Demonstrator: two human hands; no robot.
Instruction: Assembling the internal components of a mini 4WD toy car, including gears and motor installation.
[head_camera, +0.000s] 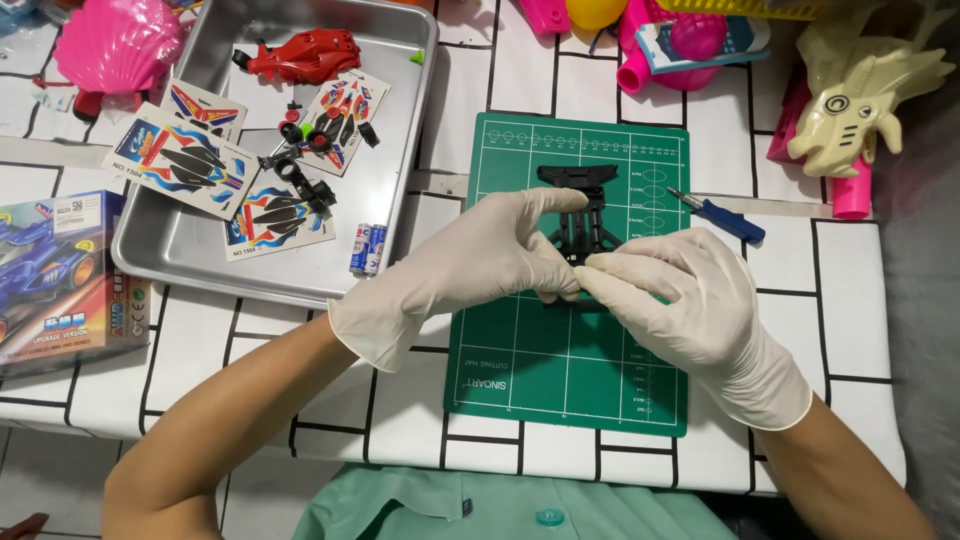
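Both gloved, left hand (470, 260) and right hand (680, 295) pinching black toy chassis (582, 205). Grips clenched on it, above green cutting mat (560, 370). Blue screwdriver (722, 216) just beside.

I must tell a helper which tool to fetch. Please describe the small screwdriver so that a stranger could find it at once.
Find the green cutting mat in the middle of the table. Just past its upper right corner lies the screwdriver, above the right hand. It alone has a blue handle and a thin metal tip.

Both gloved hands, left hand (470, 262) and right hand (685, 295), grip a black toy car frame (583, 205) over the green cutting mat (560, 370); a metal tray (180, 250) lies left.
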